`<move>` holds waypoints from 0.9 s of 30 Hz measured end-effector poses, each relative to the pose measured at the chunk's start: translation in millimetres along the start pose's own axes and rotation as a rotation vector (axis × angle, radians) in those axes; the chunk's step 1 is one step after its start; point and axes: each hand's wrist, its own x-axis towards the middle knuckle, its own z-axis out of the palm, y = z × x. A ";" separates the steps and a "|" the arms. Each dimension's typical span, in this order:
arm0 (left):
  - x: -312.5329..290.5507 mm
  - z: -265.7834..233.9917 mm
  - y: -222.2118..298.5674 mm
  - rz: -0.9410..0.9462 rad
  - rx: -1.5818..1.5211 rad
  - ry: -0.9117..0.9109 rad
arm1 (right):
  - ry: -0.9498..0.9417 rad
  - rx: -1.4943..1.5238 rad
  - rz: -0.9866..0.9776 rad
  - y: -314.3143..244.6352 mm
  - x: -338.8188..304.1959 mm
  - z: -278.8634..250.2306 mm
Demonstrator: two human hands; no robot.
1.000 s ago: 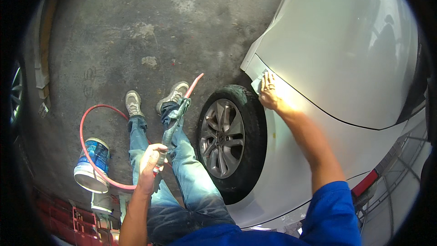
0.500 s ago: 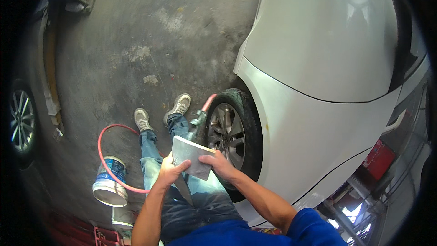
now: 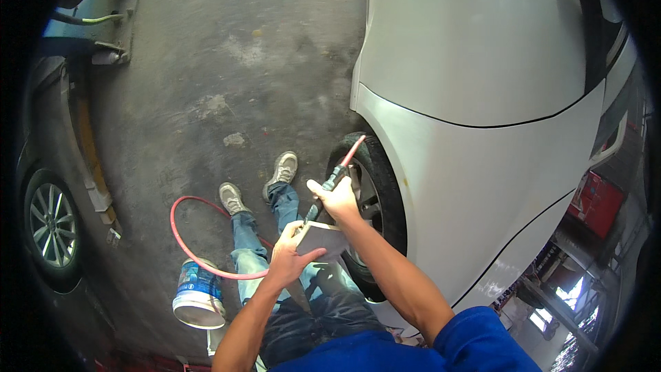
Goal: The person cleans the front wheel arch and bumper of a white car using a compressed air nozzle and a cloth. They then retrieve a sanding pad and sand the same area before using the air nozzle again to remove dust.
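My left hand is closed round the near-left edge of a flat grey rectangular pad, its thumb pressed on the grey face. My right hand grips a dark, hose-fed air tool just beyond the pad, thumb stretched to the left. The tool's body reaches the pad's far edge; whether they are joined is hidden by my hands. From its far end a pink-red hose sticks up in front of the car wheel. Both hands are over my legs, beside the white car's fender.
The red hose loops over the floor on my left, past a blue and white bucket. Another car's wheel stands at the far left. A red box is beyond the white car at right.
My right hand has let go of the pad's right edge and taken hold of the air tool. The pad has tilted and moved right; my left hand still holds it. The view has shifted.
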 end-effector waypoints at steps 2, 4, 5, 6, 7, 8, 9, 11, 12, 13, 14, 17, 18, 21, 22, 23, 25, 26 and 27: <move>5.4 -0.8 6.2 0.043 0.098 -0.059 | 0.053 0.112 0.041 1.8 2.9 8.2; 12.8 0.5 1.1 0.072 0.014 -0.045 | 0.133 0.186 0.072 -22.7 -1.9 6.4; 16.2 1.7 -2.3 0.087 -0.028 -0.037 | 0.154 0.165 0.117 -39.1 -5.2 1.1; 17.7 2.4 -1.8 0.087 -0.069 -0.003 | 0.202 0.096 0.055 -43.4 -4.6 0.7; 17.2 0.3 -1.7 0.075 -0.049 -0.032 | 0.250 0.027 -0.007 -47.4 -4.1 0.6; 16.0 -3.0 -1.6 0.063 -0.029 -0.060 | 0.259 0.074 -0.007 -51.6 -4.0 0.4; 15.3 -5.7 -1.2 0.053 -0.010 -0.088 | 0.285 0.088 0.002 -55.0 -6.2 -0.9; 9.6 -12.7 -1.9 -0.001 0.070 -0.103 | 0.341 0.119 0.020 -61.7 -12.2 -3.5; 7.0 -18.7 0.7 -0.022 0.128 -0.128 | 0.386 0.213 -0.005 -62.9 -17.5 -5.5; 5.1 -23.6 1.5 -0.044 0.186 -0.153 | 0.408 0.288 -0.009 -61.5 -21.0 -7.9; 4.1 -26.9 0.1 0.007 0.149 -0.160 | 0.419 0.315 0.016 -62.3 -24.8 -9.4; -3.3 -40.7 11.7 0.132 0.152 -0.265 | 0.473 0.206 -0.135 -41.5 -42.9 -15.2; -9.2 -42.5 15.5 0.148 0.070 -0.270 | 0.489 0.246 -0.133 -49.5 -55.5 -18.7; -20.6 -54.1 17.6 0.193 0.104 -0.364 | 0.446 0.453 -0.056 -61.9 -78.6 -33.4; -24.7 -60.2 15.5 0.168 0.181 -0.383 | 0.419 0.517 -0.044 -69.2 -81.4 -39.7; -32.8 -68.7 8.8 0.144 0.259 -0.400 | 0.391 0.581 -0.033 -75.8 -80.8 -44.3; -50.4 -93.0 -27.4 0.203 0.428 -0.498 | 0.387 0.615 -0.044 -86.5 -68.4 -50.9; -61.8 -107.0 -46.6 0.221 0.535 -0.481 | 0.382 0.600 -0.038 -90.0 -57.1 -50.9; -73.4 -121.8 -58.8 0.245 0.647 -0.468 | 0.384 0.591 -0.031 -92.2 -45.3 -50.9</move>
